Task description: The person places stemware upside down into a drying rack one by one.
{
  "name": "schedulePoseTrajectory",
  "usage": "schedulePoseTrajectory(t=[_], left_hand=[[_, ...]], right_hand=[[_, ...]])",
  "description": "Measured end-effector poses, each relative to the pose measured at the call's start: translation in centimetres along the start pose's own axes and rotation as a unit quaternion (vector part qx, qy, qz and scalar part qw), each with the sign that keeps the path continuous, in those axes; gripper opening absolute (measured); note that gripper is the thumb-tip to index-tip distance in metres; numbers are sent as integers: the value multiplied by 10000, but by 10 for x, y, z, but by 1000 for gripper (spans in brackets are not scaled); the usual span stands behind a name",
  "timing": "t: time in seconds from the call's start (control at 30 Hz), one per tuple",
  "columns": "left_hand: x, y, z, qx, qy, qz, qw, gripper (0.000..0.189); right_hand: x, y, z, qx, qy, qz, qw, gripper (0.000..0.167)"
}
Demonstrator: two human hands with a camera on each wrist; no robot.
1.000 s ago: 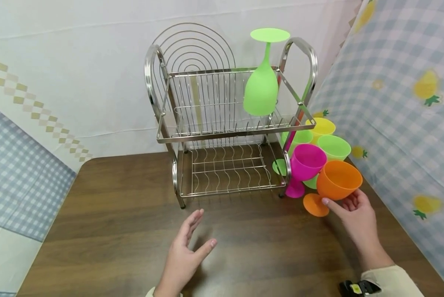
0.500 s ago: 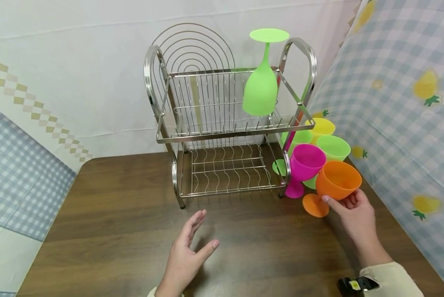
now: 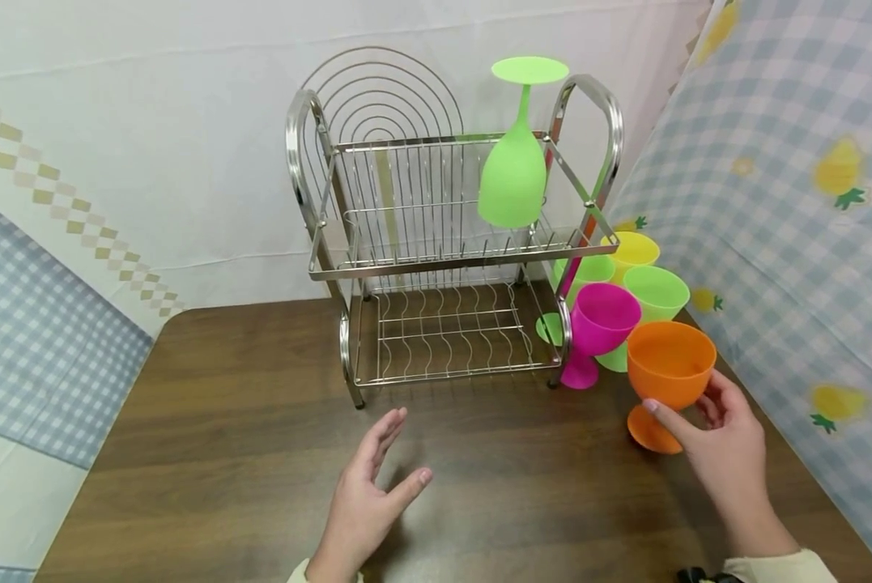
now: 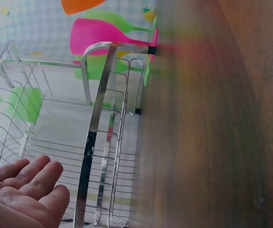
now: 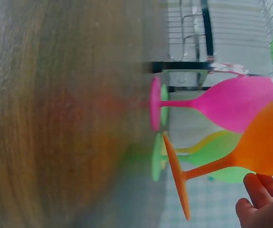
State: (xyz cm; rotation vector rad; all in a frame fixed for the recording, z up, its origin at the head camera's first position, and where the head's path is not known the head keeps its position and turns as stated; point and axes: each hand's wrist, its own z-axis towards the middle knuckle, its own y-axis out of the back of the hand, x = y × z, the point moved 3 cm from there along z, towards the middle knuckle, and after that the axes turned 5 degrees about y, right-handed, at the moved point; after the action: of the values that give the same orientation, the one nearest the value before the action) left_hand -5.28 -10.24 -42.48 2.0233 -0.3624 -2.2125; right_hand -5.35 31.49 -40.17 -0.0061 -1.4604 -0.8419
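My right hand [image 3: 730, 441] holds an orange goblet [image 3: 672, 364] by the lower part of its bowl, thumb in front and fingers behind. In the right wrist view the orange goblet [image 5: 264, 142] leans, one edge of its foot close to the table. Bare of any object, my left hand [image 3: 366, 498] hovers palm inward before the rack, thumb and fingers spread apart. A two-tier metal dish rack [image 3: 465, 263] stands at the back. Upside down on its upper tier is a light green goblet [image 3: 512, 178].
Beside the rack's right end stand a magenta goblet [image 3: 601, 320], a green goblet [image 3: 657, 291], a yellow goblet [image 3: 634, 247] and another green goblet [image 3: 589, 271] partly behind the rack post. A checked cloth [image 3: 785, 267] hangs along the table's right side. The brown table [image 3: 246, 453] extends left.
My right hand has drawn the orange goblet toward me and slightly right, away from the magenta one, and its foot has swung more beneath the bowl. The left hand has barely moved.
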Motion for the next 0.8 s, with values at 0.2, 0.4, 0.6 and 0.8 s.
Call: schedulePoseTrajectory(t=[0.2, 0.4, 0.6, 0.8], left_hand=[[-1, 0, -3, 51, -28, -43, 10000, 78], [-2, -1, -6, 147, -35, -128, 9998, 79], [-4, -2, -6, 279, -56, -111, 9995, 80], [-6, -8, -5, 564, -37, -172, 9983, 82]], right_hand=[[21, -2, -18, 181, 1059, -439, 9932, 82], [41, -12, -38, 415, 2359, -945, 9663, 86], [61, -30, -53, 851, 3518, -1307, 9230, 91], [76, -49, -66, 1193, 4314, -1631, 8792, 83]])
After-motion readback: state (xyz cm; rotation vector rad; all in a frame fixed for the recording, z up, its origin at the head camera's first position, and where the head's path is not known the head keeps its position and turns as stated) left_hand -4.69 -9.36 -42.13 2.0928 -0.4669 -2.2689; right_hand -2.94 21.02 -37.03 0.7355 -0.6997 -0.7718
